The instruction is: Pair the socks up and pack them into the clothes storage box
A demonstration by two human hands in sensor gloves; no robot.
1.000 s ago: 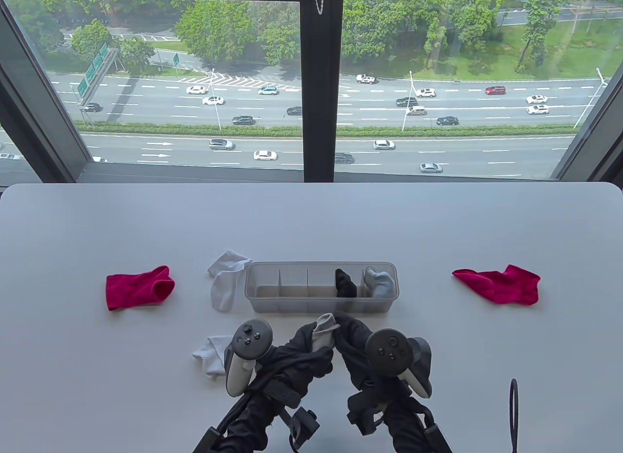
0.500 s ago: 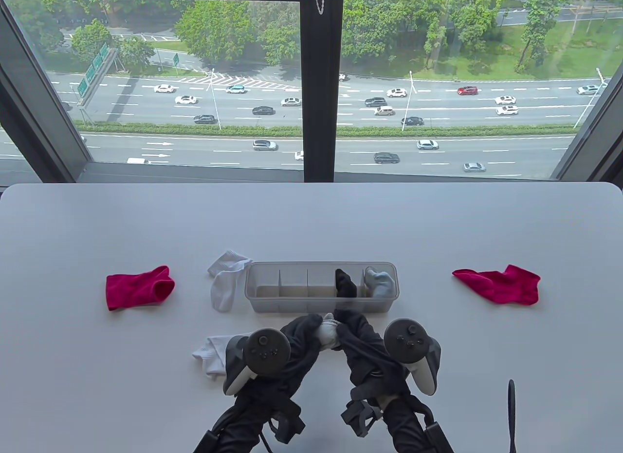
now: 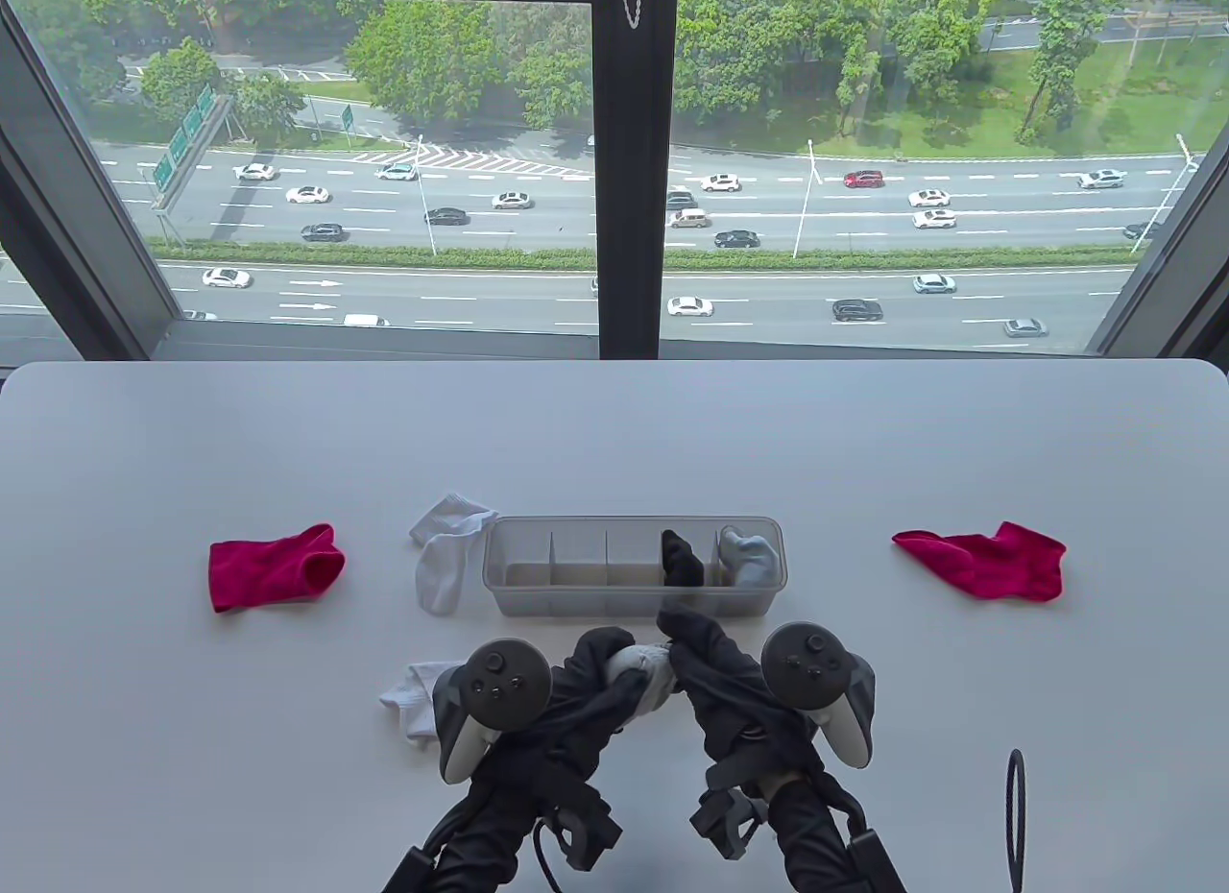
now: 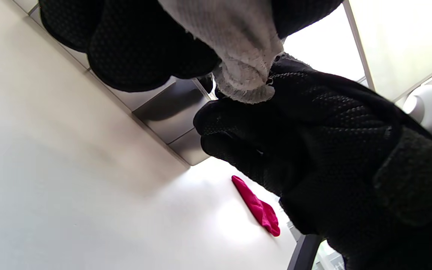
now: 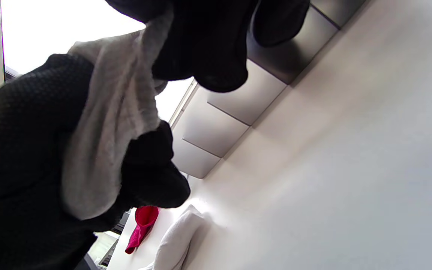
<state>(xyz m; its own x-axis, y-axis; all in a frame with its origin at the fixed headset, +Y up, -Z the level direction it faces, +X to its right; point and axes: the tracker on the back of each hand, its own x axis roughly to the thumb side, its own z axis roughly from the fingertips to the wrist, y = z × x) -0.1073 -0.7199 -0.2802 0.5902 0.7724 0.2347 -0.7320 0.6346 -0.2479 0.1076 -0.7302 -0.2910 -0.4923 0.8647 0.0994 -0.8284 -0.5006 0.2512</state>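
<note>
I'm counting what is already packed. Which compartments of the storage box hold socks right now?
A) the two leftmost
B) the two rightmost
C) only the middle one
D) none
B: in the storage box, a black sock and a grey sock fill the two right-end compartments; the others look empty.

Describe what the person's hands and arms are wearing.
Both hands, left hand and right hand, wear black textured knit gloves with black sleeves. A dark grey round-headed tracker with buttons and a light grey handle sits on each. Black cables and clips hang at the wrists.
</note>
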